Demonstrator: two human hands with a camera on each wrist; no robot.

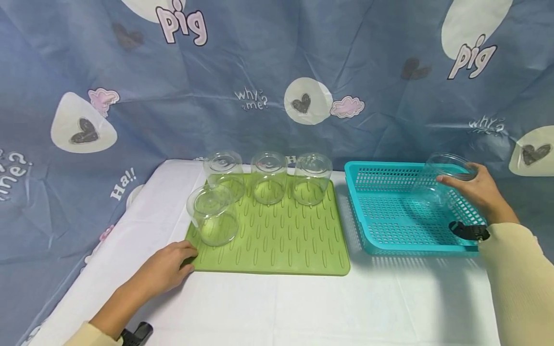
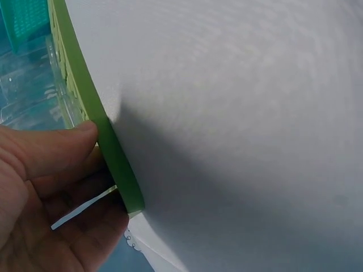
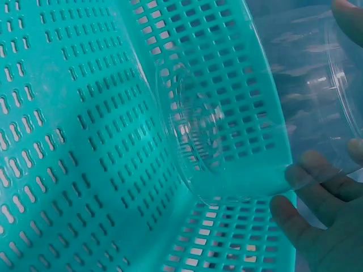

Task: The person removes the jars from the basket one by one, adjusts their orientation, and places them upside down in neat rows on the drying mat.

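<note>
At the right, my right hand (image 1: 480, 190) grips a clear plastic cup (image 1: 433, 185) near its upper rim. The cup's lower end is inside the turquoise basket (image 1: 372, 244), beside the basket's wall in the right wrist view. My left hand (image 1: 169, 266) holds the front left corner of the green ribbed mat (image 1: 277, 245), the thumb (image 2: 62, 148) pressed against its edge in the left wrist view. Several similar clear cups stand on the mat, apparently upside down: three along the back and one cup (image 1: 214, 218) in front at the left.
White cloth (image 1: 303, 307) covers the table under the mat and basket. A blue printed cloth (image 1: 259, 57) hangs behind. The basket stands to the right of the mat, with a narrow strip of white cloth between them.
</note>
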